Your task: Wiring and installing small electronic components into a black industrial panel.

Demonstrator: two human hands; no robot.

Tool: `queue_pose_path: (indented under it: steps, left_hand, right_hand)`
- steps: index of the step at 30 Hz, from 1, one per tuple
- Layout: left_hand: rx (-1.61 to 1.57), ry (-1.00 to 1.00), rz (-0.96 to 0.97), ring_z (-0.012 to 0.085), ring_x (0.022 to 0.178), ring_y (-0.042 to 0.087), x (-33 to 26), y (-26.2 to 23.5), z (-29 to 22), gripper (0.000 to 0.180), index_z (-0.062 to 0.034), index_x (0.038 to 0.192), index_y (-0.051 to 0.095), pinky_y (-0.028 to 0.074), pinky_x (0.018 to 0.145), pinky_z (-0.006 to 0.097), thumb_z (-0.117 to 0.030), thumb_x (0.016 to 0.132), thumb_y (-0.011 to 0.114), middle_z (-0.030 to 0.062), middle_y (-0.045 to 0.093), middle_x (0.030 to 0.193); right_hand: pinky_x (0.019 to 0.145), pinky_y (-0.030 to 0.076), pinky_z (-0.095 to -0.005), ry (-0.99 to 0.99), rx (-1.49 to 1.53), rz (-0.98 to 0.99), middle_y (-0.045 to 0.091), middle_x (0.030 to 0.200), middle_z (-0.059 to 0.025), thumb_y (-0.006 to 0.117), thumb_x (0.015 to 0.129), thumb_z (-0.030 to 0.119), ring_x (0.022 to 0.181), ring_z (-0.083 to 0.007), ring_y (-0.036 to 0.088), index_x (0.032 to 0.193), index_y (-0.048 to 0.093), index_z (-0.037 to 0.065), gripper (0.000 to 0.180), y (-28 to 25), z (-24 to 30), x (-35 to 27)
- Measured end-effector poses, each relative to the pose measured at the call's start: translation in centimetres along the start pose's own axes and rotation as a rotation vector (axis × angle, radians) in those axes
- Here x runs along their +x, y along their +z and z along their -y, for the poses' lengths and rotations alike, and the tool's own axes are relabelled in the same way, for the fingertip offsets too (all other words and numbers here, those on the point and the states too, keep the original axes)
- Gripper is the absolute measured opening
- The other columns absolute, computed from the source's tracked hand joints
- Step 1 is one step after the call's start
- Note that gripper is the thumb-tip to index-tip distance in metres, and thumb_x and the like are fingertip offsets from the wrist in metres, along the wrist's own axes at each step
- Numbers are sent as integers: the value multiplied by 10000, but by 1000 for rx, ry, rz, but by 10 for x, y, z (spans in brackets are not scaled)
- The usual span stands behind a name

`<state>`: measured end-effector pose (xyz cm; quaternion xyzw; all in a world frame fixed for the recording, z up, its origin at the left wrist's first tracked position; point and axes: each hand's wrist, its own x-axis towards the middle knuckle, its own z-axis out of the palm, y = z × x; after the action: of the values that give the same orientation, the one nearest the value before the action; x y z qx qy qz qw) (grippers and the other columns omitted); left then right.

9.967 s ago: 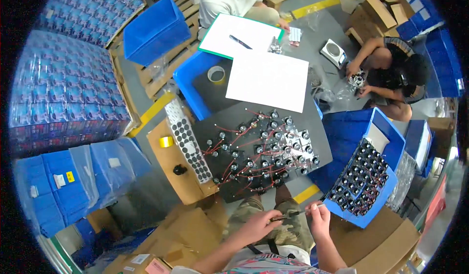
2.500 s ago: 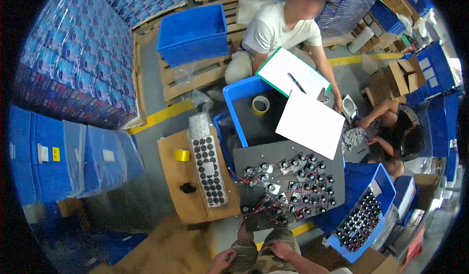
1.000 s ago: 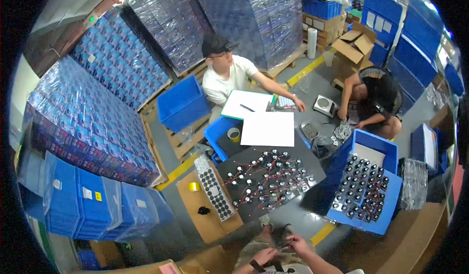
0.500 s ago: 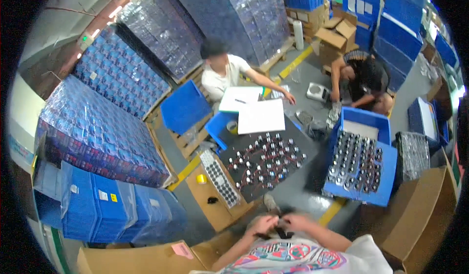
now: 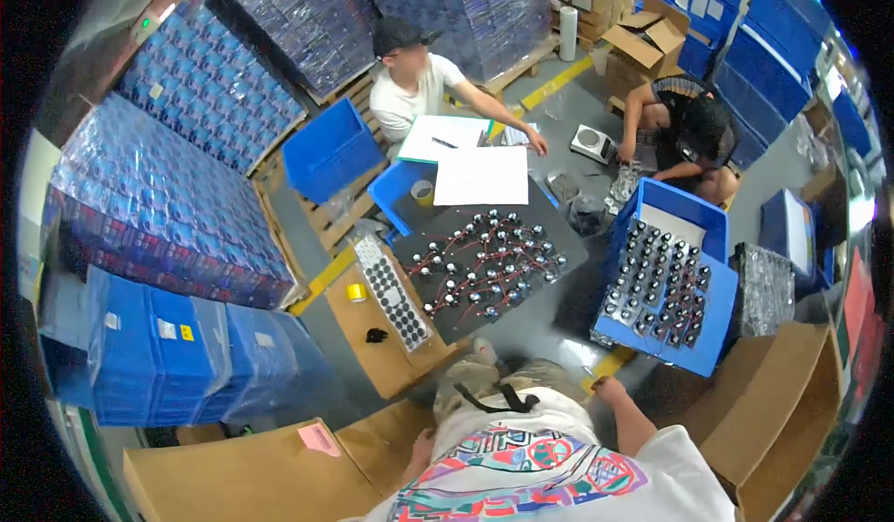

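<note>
My right hand [image 5: 610,391] is out to the right of my waist. Its fingers are closed, and a thin, pale, stick-like thing [image 5: 588,372] shows at the fingertips, too small to name. Low at my left hip is my left hand [image 5: 424,448], beside the cardboard box flap; its fingers are mostly hidden. A black strap [image 5: 503,398] lies loose across the waist of my trousers. Ahead, a dark table [image 5: 470,326] carries several small silvery round parts [image 5: 498,261] with red wires. Similar parts [image 5: 656,280] stand in rows on a blue board [image 5: 717,322] at right.
A seated person in white [image 5: 410,103] rests an arm by white papers [image 5: 481,176]. Another person in dark clothing [image 5: 694,126] crouches near a small scale [image 5: 591,143]. A yellow tape roll [image 5: 356,292] sits on cardboard at left. Open cardboard boxes [image 5: 251,475] flank me.
My hands, together at my waist before, have parted: the left has gone down to my left hip, the right out to the right. The black strap is now uncovered. The view has shifted.
</note>
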<state>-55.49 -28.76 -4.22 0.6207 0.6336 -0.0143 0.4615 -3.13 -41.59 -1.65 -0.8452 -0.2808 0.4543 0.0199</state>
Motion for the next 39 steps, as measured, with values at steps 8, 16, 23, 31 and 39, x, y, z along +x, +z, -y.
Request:
queue_pose_path:
  steps: [8, 16, 23, 31, 39]
  left_hand:
    - [-187, -35, -5, 270, 799, 645, -25, 56, -9, 356, -39, 1019, 664, 484, 695, 411, -329, 833, 579, 174, 674, 866]
    - [-308, -120, 53, 265, 829, 640, -12, 13, -16, 336, -24, 1011, 659, 483, 723, 394, -298, 834, 576, 178, 670, 891]
    - [-281, -177, 175, 260, 856, 637, 32, -64, -6, 318, -12, 1003, 655, 482, 747, 380, -270, 835, 573, 180, 667, 913]
    - [-353, -274, 261, 255, 886, 632, 71, -92, -40, 299, 2, 994, 650, 481, 774, 364, -239, 836, 570, 184, 664, 938]
    - [-18, -162, 326, 230, 860, 631, 148, -124, -78, 240, 8, 979, 655, 483, 760, 340, -170, 837, 575, 156, 670, 905]
  right_hand:
    - [827, 502, -424, -31, 105, 96, 648, 1029, -213, 540, 828, 256, 960, -367, 624, 1072, 662, 95, 316, -6, 46, -53]
    - [813, 510, -419, -199, -182, 2, 656, 988, -220, 539, 790, 194, 935, -366, 634, 1047, 665, 113, 297, 9, 102, 28]
    - [827, 496, -443, -123, -45, -117, 653, 975, -219, 497, 843, 250, 923, -357, 631, 1014, 657, 75, 292, -17, 215, -9]
    - [805, 494, -482, -230, -159, -241, 606, 996, -226, 484, 859, 270, 885, -396, 610, 1005, 654, 82, 293, -9, 217, -15]
    - [765, 500, -488, -136, -84, -274, 641, 974, -213, 517, 820, 229, 861, -386, 626, 968, 638, 57, 257, -22, 234, -19]
